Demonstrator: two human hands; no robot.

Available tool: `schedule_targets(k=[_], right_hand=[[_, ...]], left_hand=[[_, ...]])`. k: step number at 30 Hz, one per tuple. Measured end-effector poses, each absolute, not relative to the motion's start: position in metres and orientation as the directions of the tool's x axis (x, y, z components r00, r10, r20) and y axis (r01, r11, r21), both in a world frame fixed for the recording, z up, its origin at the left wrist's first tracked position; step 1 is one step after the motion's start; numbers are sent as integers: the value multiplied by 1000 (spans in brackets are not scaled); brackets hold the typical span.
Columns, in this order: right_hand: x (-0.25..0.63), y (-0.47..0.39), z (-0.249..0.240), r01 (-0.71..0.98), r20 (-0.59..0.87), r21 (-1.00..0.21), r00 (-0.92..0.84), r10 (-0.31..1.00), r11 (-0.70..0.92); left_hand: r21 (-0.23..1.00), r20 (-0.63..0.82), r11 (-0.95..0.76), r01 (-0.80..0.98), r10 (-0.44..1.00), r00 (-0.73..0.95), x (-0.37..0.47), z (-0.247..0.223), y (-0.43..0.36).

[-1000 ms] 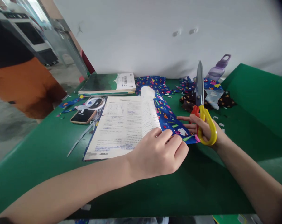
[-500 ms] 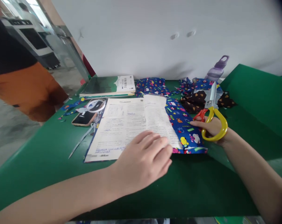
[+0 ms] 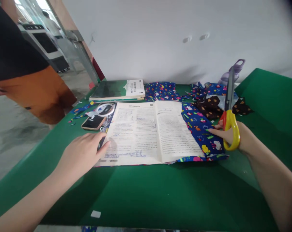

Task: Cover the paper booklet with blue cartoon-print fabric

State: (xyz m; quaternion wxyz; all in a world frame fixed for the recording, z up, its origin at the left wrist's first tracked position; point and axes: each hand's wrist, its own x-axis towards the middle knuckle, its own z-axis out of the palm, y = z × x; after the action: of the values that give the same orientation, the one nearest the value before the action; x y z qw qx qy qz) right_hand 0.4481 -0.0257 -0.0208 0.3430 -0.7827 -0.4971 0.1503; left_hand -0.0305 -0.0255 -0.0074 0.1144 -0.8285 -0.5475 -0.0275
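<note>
An open book [image 3: 136,135] with printed pages lies on the green table [image 3: 146,196]. Blue patterned cloth [image 3: 196,129] sticks out from under its right page and along the lower right edge. My left hand [image 3: 84,149] rests at the book's lower left edge, thumb apart from the fingers, holding nothing visible. On the right, my right hand [image 3: 233,133] holds scissors [image 3: 229,109] with yellow and red handles, blades pointing up, while its fingers touch the cloth's right edge.
Behind the left hand are a phone [image 3: 94,122] and a roll of clear tape [image 3: 105,110]. Books [image 3: 116,89], cloth scraps [image 3: 161,91] and a purple bottle [image 3: 225,77] stand or lie near the wall. A person in orange shorts [image 3: 39,93] is at the left.
My left hand has moved left from the book's middle to its left edge, uncovering the right page, which now lies flatter. The scissors have turned edge-on in my right hand. The view has shifted slightly.
</note>
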Motion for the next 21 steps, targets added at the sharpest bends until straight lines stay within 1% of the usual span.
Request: schedule_targets(k=[2,3,4,6,9,13,17,19,21], right_hand=[[452,-25,-21,822,104,-454,434,895,-345],[451,-25,-20,859,90,-353,426,900,-371],[449,-26,-19,879,87,-279,424,902,-386],[443,-28,-17,902,74,-181,409,910,-391],[433,-30,-16,917,40,-127,385,922,-377],[431,-29,-11,893,-1,-102,440,898,-438],[436,-28,-9,886,-9,-56,460,888,-460],[438,-28,-10,895,-2,-38,444,896,-444],[438,-28,-12,900,-3,-27,435,901,-435]], left_hand=[[-115,137,-347,931,922,361,-34,-6,-29],[-84,123,-332,940,932,340,-34,-5,-31],[-51,107,-316,947,941,320,-34,-4,-32],[6,84,-278,961,958,276,-34,-2,-34],[71,84,-268,961,961,262,-36,-5,-32],[88,166,-378,922,918,361,-45,-17,-27],[113,134,-355,928,931,339,-47,-22,-24],[171,111,-334,927,941,318,-43,-18,-26],[278,44,-271,921,962,270,-38,-11,-27]])
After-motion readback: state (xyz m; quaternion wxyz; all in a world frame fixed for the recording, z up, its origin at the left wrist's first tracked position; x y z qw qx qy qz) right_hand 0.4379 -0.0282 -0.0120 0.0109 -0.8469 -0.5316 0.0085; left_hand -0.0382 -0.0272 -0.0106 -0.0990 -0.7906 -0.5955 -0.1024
